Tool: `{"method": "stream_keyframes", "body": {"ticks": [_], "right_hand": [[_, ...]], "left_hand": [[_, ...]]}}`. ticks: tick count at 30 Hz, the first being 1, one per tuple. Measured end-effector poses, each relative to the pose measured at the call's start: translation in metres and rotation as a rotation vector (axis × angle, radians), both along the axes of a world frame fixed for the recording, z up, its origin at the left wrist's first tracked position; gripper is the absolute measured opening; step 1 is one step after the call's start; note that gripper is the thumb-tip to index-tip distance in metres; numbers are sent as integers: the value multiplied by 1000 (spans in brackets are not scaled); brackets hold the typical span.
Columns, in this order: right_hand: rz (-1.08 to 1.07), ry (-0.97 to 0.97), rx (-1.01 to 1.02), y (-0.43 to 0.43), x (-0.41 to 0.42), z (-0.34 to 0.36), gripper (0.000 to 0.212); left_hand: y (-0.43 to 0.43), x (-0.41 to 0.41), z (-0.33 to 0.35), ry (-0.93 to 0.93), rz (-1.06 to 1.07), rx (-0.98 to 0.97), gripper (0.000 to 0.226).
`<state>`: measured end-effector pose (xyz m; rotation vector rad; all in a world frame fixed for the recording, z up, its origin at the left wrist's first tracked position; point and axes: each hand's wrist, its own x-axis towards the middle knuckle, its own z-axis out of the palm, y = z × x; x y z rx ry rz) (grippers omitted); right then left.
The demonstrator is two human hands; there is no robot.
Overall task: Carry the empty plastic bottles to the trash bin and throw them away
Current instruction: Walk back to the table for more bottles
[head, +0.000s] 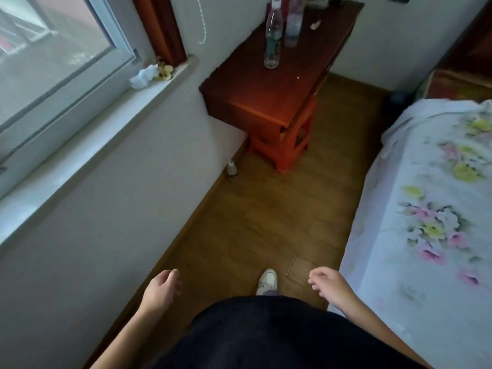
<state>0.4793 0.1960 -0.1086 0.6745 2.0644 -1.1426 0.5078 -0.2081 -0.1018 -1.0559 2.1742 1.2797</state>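
Two clear plastic bottles stand upright on a dark red wooden table point(266, 91) far ahead: one with a green label point(273, 38) in front, one with a pale label point(293, 22) just behind it to the right. My left hand point(162, 286) hangs low at the bottom, fingers loosely curled, holding nothing. My right hand point(328, 283) hangs on the other side, also loosely curled and holding nothing. Both hands are far from the bottles. No trash bin is in view.
A brown floor strip runs between a white wall with a window sill point(87, 145) on the left and a bed with a floral sheet point(431, 209) on the right. An orange stool point(287, 145) sits under the table. A small bottle point(231, 170) stands by the wall.
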Motion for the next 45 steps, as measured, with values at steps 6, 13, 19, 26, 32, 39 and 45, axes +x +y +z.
{"method": "stream_keyframes", "body": {"ticks": [6,13,19,26,32,39,45], "right_hand": [[-17,96,-45,13,-116,22,11],[-156,146,-30,52,-199,32,17],[-401,65,44,100,-212,16,11],[-651,33,126,145,-184,16,24],[-808,-1,114,190,-180,6,14],[-740,7,77,290,-249,3,17],[-559,108,44,374,-354,17,14]], "left_hand": [[10,-93,8,-39,-35,-21,33],[34,-248,-20,-62,-202,-23,34],[146,-372,-6,-77,-579,30,27],[279,-477,20,-72,-945,115,27],[349,-535,18,-51,-1015,92,27],[403,-573,4,-84,-911,21,27],[433,-592,6,-58,-742,7,25]]}}
